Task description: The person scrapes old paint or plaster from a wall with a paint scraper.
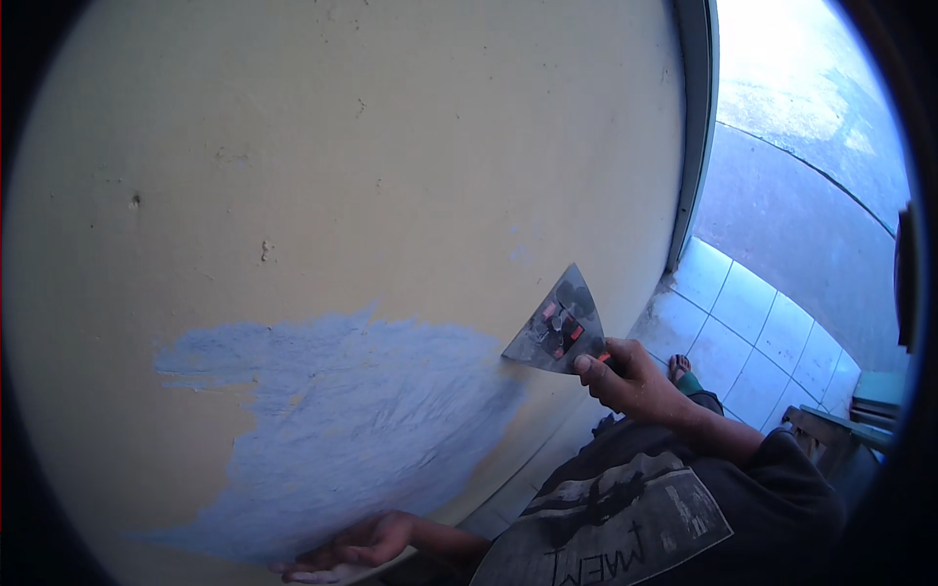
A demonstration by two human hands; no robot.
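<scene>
My right hand (630, 383) is closed around the handle of a putty knife (559, 330), with the thumb near the base of its blade. The wide triangular metal blade is tilted, and one corner sits at or very near the wall (391, 195); I cannot tell whether it touches. Left of the blade spreads a rough bluish-white scraped or filled patch (362, 420) on the cream wall. Low down, by the patch's bottom edge, my left hand (357, 547) lies palm up with its fingers stretched out. Whitish residue shows on those fingers, and nothing is visibly held.
A dark door frame (696, 137) ends the wall on the right. Beyond it are pale floor tiles (747, 293) and grey paving (801, 186). My sandalled foot (679, 366) stands on the tiles. Greenish furniture (860, 430) is at the right edge. Small pits mark the wall.
</scene>
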